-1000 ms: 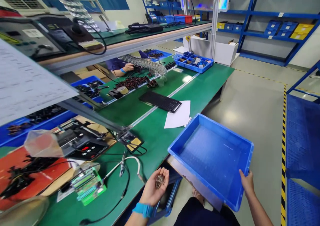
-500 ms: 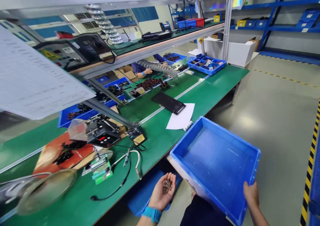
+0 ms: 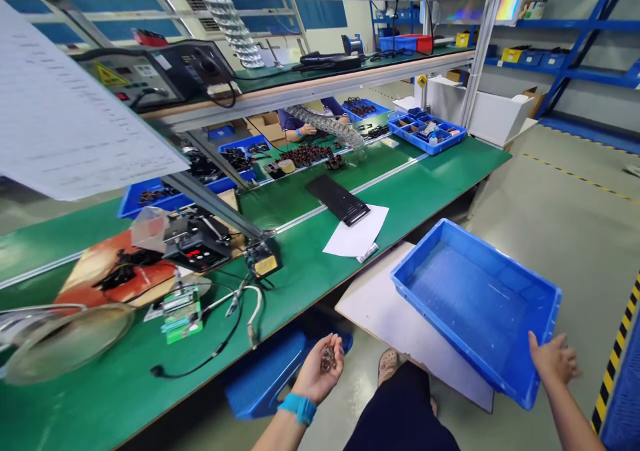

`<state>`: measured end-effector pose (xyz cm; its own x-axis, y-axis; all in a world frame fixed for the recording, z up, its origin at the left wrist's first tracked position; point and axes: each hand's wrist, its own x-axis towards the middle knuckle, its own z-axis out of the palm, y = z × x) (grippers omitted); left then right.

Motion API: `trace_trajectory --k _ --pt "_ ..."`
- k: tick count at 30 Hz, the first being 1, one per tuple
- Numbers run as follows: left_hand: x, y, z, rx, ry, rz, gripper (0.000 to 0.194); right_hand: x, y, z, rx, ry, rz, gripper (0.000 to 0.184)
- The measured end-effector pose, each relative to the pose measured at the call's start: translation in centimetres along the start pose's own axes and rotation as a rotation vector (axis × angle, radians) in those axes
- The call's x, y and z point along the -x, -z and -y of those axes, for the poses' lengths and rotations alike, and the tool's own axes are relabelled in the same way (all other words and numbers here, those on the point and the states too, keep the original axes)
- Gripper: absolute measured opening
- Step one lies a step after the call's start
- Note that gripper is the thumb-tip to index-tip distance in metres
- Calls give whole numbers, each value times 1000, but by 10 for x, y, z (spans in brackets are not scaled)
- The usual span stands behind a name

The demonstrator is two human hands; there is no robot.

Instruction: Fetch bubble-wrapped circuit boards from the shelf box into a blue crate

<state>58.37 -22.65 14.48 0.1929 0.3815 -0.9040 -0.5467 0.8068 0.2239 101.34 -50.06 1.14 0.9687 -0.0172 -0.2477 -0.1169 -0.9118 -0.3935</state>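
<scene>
Just off the tabletop's front edge, the left hand lies palm up, its fingers loosely curled and open, cradling a small clump of dark parts too small to identify. To its right, a shallow blue tray sits above a white board; whether they touch, I cannot tell. The right hand is at the tray's near corner, its fingers spread and not visibly gripping. Farther along the tabletop, a black strip overlaps white paper, and a co-worker's hand rests beyond them.
</scene>
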Motion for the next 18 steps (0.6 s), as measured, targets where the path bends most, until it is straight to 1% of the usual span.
trace_trajectory --k 1,2,3,4,5,6,7,9,10,12,14,16,18 --pt "-6 -10 0 -5 12 18 20 5 -2 15 -18 156 -49 80" --pt "-14 -21 0 -10 23 36 20 13 -7 32 -47 357 -48 79" --pt "-23 -33 -1 -15 32 53 19 23 -14 50 -70 569 27 76" --pt "-33 -46 -3 -20 41 69 17 33 -24 69 -71 741 184 72" --pt "-44 -59 -5 -26 49 80 15 42 -35 87 -28 862 347 70" --pt "-56 -72 -8 -30 53 85 13 48 -45 104 107 929 431 69" --pt "-68 -85 -12 -33 55 85 12 51 -54 119 243 960 492 64" --pt "-90 -107 -23 -35 49 76 12 47 -65 138 485 954 498 53" --pt "-99 -116 -29 -35 42 72 12 42 -66 142 547 948 495 51" --pt "-116 -131 -40 -35 25 62 12 34 -62 141 570 968 526 49" --pt "-129 -140 -48 -45 17 36 13 30 -54 134 596 1005 579 49" --pt "-141 -147 -51 -66 20 0 15 30 -47 128 618 1031 622 44" --pt "-151 -155 -49 -98 30 -29 16 28 -42 129 618 1033 645 37"
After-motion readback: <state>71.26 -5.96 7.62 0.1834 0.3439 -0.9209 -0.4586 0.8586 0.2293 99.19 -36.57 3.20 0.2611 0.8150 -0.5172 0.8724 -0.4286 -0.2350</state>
